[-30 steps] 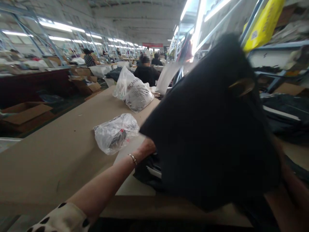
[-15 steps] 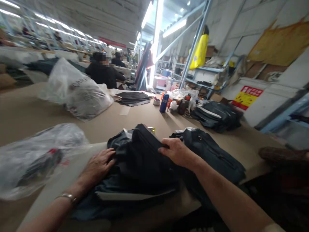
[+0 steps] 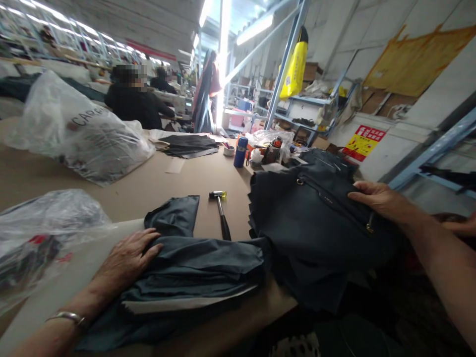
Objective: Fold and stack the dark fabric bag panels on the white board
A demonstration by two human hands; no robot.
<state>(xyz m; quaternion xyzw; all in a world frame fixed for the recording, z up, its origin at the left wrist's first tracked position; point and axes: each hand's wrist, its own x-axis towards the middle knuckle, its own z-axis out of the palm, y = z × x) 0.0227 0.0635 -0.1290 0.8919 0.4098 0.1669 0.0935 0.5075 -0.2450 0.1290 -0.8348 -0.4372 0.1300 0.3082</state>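
My right hand (image 3: 381, 198) pinches the edge of a dark fabric piece with a zipper (image 3: 293, 218), lifted at the right. It has a ring near its top and a small label beside the zipper. My left hand (image 3: 128, 253) lies with its fingers stretched out on the left end of a folded dark fabric stack (image 3: 208, 258), which shows a pale strip along its front edge. Beyond the stack, a small hammer (image 3: 223, 220) with a black handle and a yellow-tipped head rests on the table. The zippered piece hides whatever is beneath it.
A clear plastic bag (image 3: 48, 238) lies to the left, with a larger filled bag (image 3: 107, 139) behind it. Dark flat pieces (image 3: 191, 145), a blue bottle (image 3: 241, 152) and a small cup (image 3: 228, 150) stand farther back. Another person's hand (image 3: 461, 227) shows at the right edge.
My right hand has moved right, carrying the zippered dark piece off the front stack. The hammer is now uncovered. My left hand stays on the stack, and the view has shifted slightly.
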